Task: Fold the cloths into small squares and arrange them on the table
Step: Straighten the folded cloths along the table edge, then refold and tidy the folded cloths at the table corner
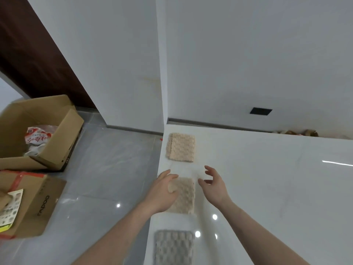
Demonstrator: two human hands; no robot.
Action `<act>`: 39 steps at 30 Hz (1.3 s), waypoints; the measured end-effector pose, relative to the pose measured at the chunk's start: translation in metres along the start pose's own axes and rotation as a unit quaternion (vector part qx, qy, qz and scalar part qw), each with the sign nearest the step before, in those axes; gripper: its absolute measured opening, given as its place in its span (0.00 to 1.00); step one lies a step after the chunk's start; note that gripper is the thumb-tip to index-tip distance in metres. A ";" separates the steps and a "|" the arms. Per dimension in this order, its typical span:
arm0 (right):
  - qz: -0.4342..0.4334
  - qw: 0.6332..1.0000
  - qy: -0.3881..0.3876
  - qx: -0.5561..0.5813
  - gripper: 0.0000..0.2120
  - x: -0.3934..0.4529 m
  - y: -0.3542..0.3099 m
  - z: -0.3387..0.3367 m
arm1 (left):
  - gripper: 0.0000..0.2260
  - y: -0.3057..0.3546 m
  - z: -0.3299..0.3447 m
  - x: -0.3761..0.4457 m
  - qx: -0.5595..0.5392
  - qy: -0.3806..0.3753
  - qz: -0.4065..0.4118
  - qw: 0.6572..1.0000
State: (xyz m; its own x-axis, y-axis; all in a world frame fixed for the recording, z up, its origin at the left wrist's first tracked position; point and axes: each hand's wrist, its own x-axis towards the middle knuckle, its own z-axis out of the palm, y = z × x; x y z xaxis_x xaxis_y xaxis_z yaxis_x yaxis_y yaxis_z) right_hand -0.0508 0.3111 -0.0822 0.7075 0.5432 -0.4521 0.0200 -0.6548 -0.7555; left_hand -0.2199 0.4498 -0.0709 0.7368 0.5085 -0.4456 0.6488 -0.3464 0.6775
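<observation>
Low in the centre of the frame, the person's left hand (164, 192) grips the left edge of a folded beige cloth (184, 196), the thumb curled around a bunched bit of fabric at its upper left corner. The right hand (214, 183) hangs just right of that cloth, apart from it, fingers loosely spread and holding nothing. Both bare forearms reach up from the bottom edge.

The cloth lies on a glossy white table (267, 178) that fills the lower right of the frame and mirrors several ceiling lights. A second folded beige cloth (181, 147) lies above it, near the table's far left corner. A folded grey cloth (173, 247) lies below it at the bottom edge. The three form a column along the table's left side, well apart from one another.

White walls fill the upper frame, with a small dark rectangle (261, 111) low on the right wall. Left of the table is a grey tiled floor (107, 169). At the left edge stand an open cardboard box (63, 134) holding a red-and-white packet (38, 137), and below it a closed cardboard box (38, 203).
</observation>
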 end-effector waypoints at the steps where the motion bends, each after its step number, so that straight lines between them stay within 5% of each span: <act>1: 0.003 1.000 0.002 0.010 0.27 -0.022 0.006 -0.005 | 0.26 -0.001 0.006 -0.022 -0.005 0.002 0.003 1.000; 11: 0.014 0.997 -0.069 0.024 0.25 -0.162 0.083 -0.063 | 0.28 -0.021 0.088 -0.172 0.094 -0.058 -0.070 0.991; 19: -0.023 0.995 -0.089 0.046 0.23 -0.220 0.156 -0.189 | 0.25 0.116 0.174 -0.175 0.100 0.010 -0.021 0.995; 26: -0.016 0.996 -0.027 0.085 0.22 -0.253 0.212 -0.301 | 0.25 0.246 0.270 -0.191 0.093 -0.021 0.082 0.992; 39: 0.008 0.987 0.108 0.118 0.20 -0.270 0.276 -0.434 | 0.24 0.346 0.327 -0.144 0.158 -0.098 0.176 0.967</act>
State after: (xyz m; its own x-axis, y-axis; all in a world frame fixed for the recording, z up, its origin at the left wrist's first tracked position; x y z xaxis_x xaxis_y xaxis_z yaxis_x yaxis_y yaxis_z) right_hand 0.0709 -0.2447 0.0368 0.8405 0.3930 -0.3731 -0.1397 -0.5081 -0.8499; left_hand -0.0389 -0.0013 0.0362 0.9243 0.1662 -0.3436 0.3539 -0.7104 0.6084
